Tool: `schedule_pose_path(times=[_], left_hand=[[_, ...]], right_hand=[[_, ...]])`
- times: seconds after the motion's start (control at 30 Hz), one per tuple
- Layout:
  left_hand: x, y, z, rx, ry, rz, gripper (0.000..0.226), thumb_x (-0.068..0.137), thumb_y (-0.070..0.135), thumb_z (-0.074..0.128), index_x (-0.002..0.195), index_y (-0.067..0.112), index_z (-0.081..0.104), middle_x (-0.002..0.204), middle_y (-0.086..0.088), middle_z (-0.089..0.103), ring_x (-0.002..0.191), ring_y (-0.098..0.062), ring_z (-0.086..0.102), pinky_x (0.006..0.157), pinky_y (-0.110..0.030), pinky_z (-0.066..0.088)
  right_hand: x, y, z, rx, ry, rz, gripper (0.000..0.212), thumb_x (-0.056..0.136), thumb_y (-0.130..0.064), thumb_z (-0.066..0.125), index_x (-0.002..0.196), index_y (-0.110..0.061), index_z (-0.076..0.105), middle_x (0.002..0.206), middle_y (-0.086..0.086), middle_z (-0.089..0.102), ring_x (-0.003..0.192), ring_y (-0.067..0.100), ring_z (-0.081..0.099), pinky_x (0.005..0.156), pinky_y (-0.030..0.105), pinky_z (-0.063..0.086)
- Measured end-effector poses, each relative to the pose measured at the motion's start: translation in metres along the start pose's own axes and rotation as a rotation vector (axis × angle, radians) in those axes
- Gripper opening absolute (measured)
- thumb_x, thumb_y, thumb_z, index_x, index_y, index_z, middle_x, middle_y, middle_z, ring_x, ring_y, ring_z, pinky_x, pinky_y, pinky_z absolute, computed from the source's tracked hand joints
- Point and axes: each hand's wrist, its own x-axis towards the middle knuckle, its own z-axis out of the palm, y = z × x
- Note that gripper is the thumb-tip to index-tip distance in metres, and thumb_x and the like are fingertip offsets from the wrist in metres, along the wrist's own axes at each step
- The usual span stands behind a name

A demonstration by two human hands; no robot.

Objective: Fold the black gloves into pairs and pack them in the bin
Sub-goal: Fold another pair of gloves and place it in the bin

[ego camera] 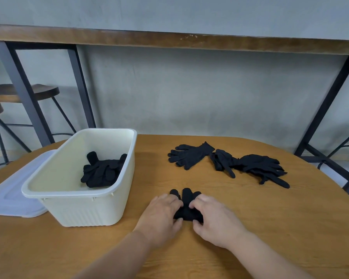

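Both hands are down on the pair point(186, 208) in front of the person. The left hand point(161, 216) and right hand point(214, 216) each pinch a side of it, fingers curled over the top and thumbs tucked at the near edge, with the three black fingertips of the gloves poking out just beyond the knuckles.

It looks like the fold is being made. To do it well I'd keep the thumbs under the near edge and roll the bundle toward those fingertips, pressing evenly so the two layers don't slide apart.

The bin point(117, 198) sits just left of the left hand, one bundle point(101, 172) already inside. Loose gloves point(226, 162) lie well beyond the fingers, toward the right.
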Motion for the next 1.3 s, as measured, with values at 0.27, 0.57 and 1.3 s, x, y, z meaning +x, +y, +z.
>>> schedule_pose_path(times=[0.27,0.57,1.3], left_hand=[[0.022,-0.001,-0.007,-0.365,-0.096,-0.363,0.02,0.096,0.039,0.047,0.11,0.033,0.06,0.098,0.007,0.064,0.089,-0.01,0.058,0.074,-0.022,0.047],[0.036,-0.009,0.008,-0.045,0.11,-0.148,0.018,0.098,0.033,0.049,0.102,0.026,0.065,0.104,0.013,0.059,0.103,-0.01,0.045,0.089,-0.022,0.032],[0.024,0.005,-0.013,0.215,-0.233,-0.082,0.048,0.095,0.052,0.038,0.117,0.015,0.059,0.112,-0.004,0.054,0.109,-0.024,0.04,0.099,-0.037,0.028]], right_hand=[[0.024,0.012,-0.008,0.46,-0.051,0.327,0.017,0.092,-0.032,0.057,0.104,-0.034,0.069,0.095,-0.016,0.067,0.086,0.003,0.061,0.072,0.019,0.05],[0.041,0.026,0.013,0.202,0.144,0.176,0.01,0.093,-0.03,0.063,0.096,-0.029,0.072,0.095,-0.016,0.052,0.089,0.003,0.052,0.079,0.022,0.048],[0.037,0.007,-0.017,-0.143,-0.193,-0.018,0.022,0.095,-0.037,0.046,0.107,-0.032,0.064,0.094,-0.013,0.047,0.088,0.005,0.043,0.069,0.018,0.035]])
